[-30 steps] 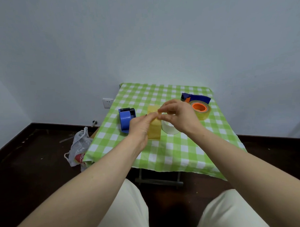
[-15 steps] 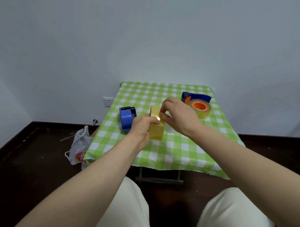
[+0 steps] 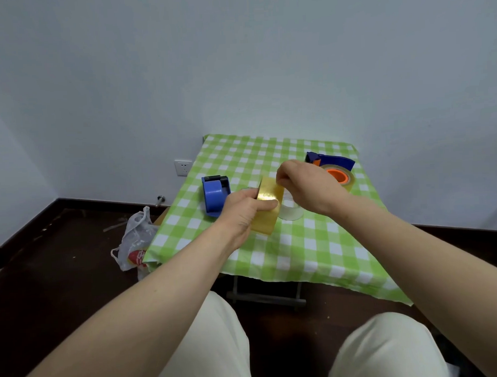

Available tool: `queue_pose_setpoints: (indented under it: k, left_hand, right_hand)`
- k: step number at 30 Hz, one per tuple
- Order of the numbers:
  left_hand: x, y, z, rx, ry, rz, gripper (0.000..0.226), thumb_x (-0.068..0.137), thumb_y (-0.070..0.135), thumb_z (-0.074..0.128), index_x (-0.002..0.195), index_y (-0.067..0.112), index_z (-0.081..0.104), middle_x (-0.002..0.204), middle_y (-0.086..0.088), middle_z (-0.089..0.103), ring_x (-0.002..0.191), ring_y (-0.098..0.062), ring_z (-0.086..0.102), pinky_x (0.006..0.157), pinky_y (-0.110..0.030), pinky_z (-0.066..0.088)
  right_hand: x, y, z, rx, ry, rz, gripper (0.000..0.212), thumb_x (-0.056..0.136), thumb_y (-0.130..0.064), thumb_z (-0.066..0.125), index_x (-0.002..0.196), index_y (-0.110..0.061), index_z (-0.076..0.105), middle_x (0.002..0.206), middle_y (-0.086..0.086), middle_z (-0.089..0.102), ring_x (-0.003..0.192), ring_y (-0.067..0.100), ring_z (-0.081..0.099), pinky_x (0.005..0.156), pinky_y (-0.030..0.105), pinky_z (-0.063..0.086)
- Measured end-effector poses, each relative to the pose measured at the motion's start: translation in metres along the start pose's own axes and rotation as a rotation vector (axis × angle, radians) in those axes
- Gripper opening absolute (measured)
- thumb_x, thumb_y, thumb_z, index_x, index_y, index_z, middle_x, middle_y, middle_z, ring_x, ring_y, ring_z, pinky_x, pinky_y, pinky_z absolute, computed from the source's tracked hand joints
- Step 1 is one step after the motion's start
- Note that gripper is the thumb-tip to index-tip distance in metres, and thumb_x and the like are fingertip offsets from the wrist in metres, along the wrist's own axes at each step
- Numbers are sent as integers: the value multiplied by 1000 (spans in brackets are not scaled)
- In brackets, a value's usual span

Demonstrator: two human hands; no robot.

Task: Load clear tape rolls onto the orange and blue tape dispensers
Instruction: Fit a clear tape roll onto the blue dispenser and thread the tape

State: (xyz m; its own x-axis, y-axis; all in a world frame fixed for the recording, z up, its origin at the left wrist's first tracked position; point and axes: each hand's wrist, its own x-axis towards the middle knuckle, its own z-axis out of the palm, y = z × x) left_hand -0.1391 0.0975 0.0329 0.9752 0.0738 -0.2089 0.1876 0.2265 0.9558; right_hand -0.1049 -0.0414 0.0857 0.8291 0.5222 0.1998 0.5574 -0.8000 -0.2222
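My left hand (image 3: 244, 211) grips a yellowish clear tape roll (image 3: 266, 206) held on edge above the table. My right hand (image 3: 306, 187) pinches the roll's upper edge, where the tape end seems to be. A blue tape dispenser (image 3: 215, 195) stands left of my hands. At the back right lies an orange-and-blue dispenser (image 3: 329, 161) with a tape roll on its orange hub (image 3: 338, 176). A pale, whitish tape roll (image 3: 290, 211) lies on the cloth under my right hand, partly hidden.
The small table carries a green and white checked cloth (image 3: 314, 251). A white plastic bag (image 3: 135, 240) lies on the dark floor at the table's left. A wall socket (image 3: 183, 167) is on the wall behind. My knees are below the table's front edge.
The roll has turned in my left hand, so its broad shiny side now faces up. My right hand's fingers moved to its upper edge. The camera view has shifted slightly.
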Motion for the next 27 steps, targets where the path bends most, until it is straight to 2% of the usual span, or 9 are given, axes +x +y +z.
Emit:
queue_pose_setpoints:
  k: [6,8,11,17,20,23,27]
  left_hand:
    - [-1,-1,-1,10,5,11,24,74,-3,70,96,5,72,81,-7,71,78,-22,66,78,-38,54]
    - [-2,-1,-1,9,0,22,24,74,-4,69,96,4,72,81,-7,71,77,-21,66,77,-37,53]
    - [-2,-1,-3,37,-20,43,27,73,-5,69,99,2,71,82,-6,70,77,-19,65,71,-31,52]
    - [-3,1,-3,75,-21,44,28,71,-4,72,97,5,73,87,-8,71,85,-26,66,84,-41,53]
    - [-5,0,-2,52,-30,59,26,72,1,74,97,6,73,89,-10,72,84,-25,66,81,-38,53]
    - [-6,0,-1,39,-45,65,26,73,3,75,99,6,72,95,-13,72,86,-24,67,83,-37,54]
    - [-6,1,-1,67,-59,76,26,74,0,73,98,8,72,85,-4,72,79,-17,67,71,-26,54]
  right_hand:
    - [0,1,-7,309,-25,80,26,97,-19,42,111,-7,60,108,5,66,100,21,61,77,22,43]
    - [-2,2,-9,331,-42,58,31,92,-25,53,118,-9,59,111,3,65,102,17,61,81,19,43]
    - [-2,3,-7,225,-73,14,50,77,-33,72,122,-14,59,112,2,63,96,13,58,87,29,48]
    - [-4,2,-7,93,52,-78,20,87,-20,62,103,-12,70,105,2,66,92,18,61,77,29,47]
    - [-2,4,-7,59,57,-65,17,89,-17,57,100,-11,69,104,2,66,93,18,61,74,24,42]
    - [1,7,-9,96,42,-14,16,89,-16,57,99,-12,69,103,0,69,93,16,61,76,24,43]
    - [2,11,-15,167,8,17,13,88,-13,58,97,-11,68,97,-1,70,87,13,61,76,25,46]
